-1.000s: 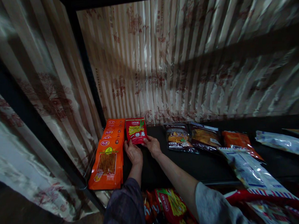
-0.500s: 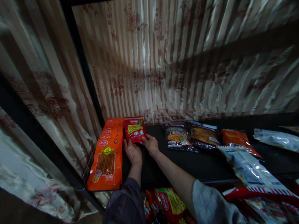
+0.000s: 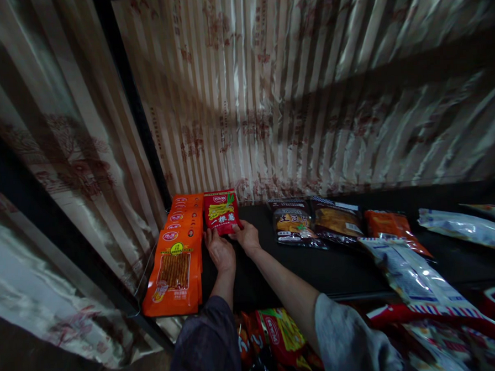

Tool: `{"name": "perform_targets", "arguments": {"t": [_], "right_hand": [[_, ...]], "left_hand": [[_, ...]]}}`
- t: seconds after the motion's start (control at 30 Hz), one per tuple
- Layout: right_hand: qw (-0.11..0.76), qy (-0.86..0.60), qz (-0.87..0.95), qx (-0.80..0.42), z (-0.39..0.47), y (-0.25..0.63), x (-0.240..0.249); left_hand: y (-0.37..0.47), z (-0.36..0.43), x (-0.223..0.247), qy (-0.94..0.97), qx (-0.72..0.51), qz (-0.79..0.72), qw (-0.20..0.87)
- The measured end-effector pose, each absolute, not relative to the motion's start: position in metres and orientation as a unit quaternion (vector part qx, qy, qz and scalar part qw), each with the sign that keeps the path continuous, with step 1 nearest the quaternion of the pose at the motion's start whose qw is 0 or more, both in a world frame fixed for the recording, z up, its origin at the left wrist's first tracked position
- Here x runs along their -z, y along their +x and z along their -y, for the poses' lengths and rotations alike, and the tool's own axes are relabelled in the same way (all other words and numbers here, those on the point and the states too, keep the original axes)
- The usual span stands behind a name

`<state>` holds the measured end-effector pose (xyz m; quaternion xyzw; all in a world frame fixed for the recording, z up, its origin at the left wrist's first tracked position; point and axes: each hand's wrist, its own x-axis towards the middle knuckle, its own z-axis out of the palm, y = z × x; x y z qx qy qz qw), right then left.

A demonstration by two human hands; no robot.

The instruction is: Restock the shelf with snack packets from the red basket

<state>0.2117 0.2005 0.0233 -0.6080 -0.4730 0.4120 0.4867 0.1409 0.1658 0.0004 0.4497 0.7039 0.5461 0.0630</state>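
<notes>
A small red snack packet (image 3: 221, 210) with a picture of yellow sticks lies at the back of the black shelf (image 3: 285, 277), near its left end. My left hand (image 3: 220, 251) grips its lower left edge, fingers closed. At the lower right corner, my right hand (image 3: 247, 238) pinches the packet too; the thumb and fingertips are partly hidden. Just left of the red packet, several orange snack packets (image 3: 175, 269) lie overlapped in a row running from back to front.
Farther right lie a dark potato-chip packet (image 3: 293, 222), a brown packet (image 3: 336, 219), an orange-red packet (image 3: 393, 230) and a white-blue bag (image 3: 418, 276). Below the shelf edge are more snack packets (image 3: 282, 336). A black post (image 3: 133, 97) and a striped curtain (image 3: 243, 97) bound the shelf.
The view has shifted slightly. Both hands stay at the lower edge of the red packet, which lies next to the orange row as before.
</notes>
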Motion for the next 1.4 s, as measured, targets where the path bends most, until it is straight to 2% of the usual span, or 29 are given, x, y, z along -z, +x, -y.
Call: {"name": "perform_targets", "arguments": {"t": [0.27, 0.47, 0.7, 1.4], "right_hand": [[0.427, -0.653, 0.518, -0.35, -0.198, 0.209, -0.027], [0.33, -0.708, 0.582, -0.227, -0.195, 0.211, -0.033], [0.281, -0.725, 0.609, -0.159, -0.189, 0.21, -0.04], [0.252, -0.727, 0.623, -0.142, -0.188, 0.21, -0.042]], "left_hand": [[0.139, -0.166, 0.0, 0.466, -0.532, -0.704, 0.064], [0.14, -0.165, -0.001, 0.486, -0.516, -0.703, 0.058], [0.14, -0.165, 0.0, 0.485, -0.513, -0.706, 0.06], [0.141, -0.161, -0.006, 0.483, -0.523, -0.7, 0.053]]}}
